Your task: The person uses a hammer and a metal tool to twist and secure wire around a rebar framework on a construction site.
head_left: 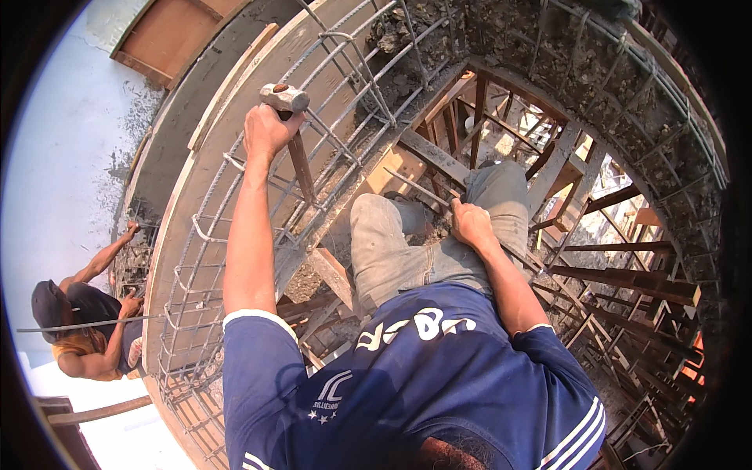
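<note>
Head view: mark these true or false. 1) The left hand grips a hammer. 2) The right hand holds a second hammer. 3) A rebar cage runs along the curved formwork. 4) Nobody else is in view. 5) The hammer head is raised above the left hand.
1) True: the left hand grips the handle of the hammer.
2) False: the right hand holds a thin steel rod, no hammer.
3) True: the rebar cage follows the curved formwork.
4) False: another person crouches at lower left.
5) True.

Sunlit curved rebar cage (235, 258), timber scaffolding (619, 274), pale concrete floor (63, 157).
</note>
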Demonstrator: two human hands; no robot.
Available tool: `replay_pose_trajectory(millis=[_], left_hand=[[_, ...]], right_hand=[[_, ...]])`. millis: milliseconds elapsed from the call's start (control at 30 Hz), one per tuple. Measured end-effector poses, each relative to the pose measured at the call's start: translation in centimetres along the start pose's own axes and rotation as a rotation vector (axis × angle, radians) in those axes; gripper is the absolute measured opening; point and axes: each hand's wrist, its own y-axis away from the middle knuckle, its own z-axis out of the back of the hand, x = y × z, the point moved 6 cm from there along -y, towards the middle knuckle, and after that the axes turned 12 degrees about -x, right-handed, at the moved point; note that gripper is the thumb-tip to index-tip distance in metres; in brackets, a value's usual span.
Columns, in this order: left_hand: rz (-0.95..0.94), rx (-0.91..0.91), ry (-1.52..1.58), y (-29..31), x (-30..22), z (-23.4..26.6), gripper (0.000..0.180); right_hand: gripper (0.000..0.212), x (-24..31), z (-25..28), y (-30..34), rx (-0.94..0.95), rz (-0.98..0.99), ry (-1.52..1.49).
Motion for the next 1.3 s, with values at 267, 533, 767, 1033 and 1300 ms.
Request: replay_pose_trajectory(millis=[267, 533, 767, 1033, 1300], left_hand=[[0.049, 0.067, 0.027, 0.1, -0.7, 0.2, 0.042], [0.112, 0.092, 0.010, 0.4, 0.2, 0.1, 0.050], [0.120, 0.055, 0.086, 0.6, -0.6, 1.5, 0.047], [0.083, 0.093, 0.161, 0.3, -0.1, 1.2, 0.055], [0.091, 0.093, 0.174, 0.4, -0.4, 0.9, 0.054]], right_hand=[[0.040, 0.0, -2.2, 1.3, 0.101, 0.084, 0.090], [0.033, 2.2, -1.1, 1.3, 0.121, 0.181, 0.190], [0.036, 2.3, -1.9, 0.7, 0.168, 0.149, 0.186], [0.037, 3.4, -2.3, -0.3, 0.341, 0.103, 0.292], [0.045, 5.7, -3.3, -1.3, 0.302, 0.054, 0.167]])
